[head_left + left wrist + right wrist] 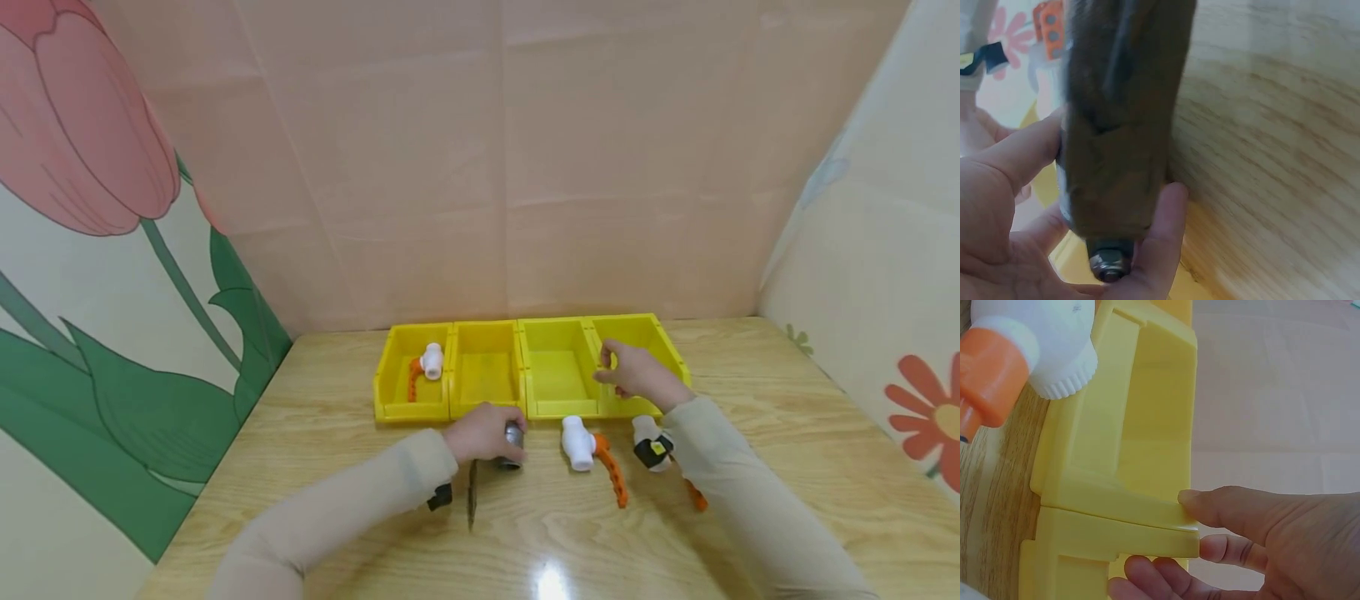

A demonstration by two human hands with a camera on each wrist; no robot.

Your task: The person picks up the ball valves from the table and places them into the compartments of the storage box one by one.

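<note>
My left hand (487,433) grips a metal ball valve (513,446) just in front of the yellow bins. Its brown lever (1125,156) fills the left wrist view, with a nut (1110,265) at the lower end; thumb and fingers curl around it. My right hand (637,371) is at the wall between the third and fourth yellow bins. In the right wrist view the thumb (1222,509) touches one side of the joined walls (1122,519), and curled fingers (1154,575) pinch from the other side.
A white valve with an orange handle (431,362) lies in the leftmost bin (386,392). Another white valve (577,446) lies on the table before the third bin. A further one (645,427) is partly hidden by the right wrist camera (654,450).
</note>
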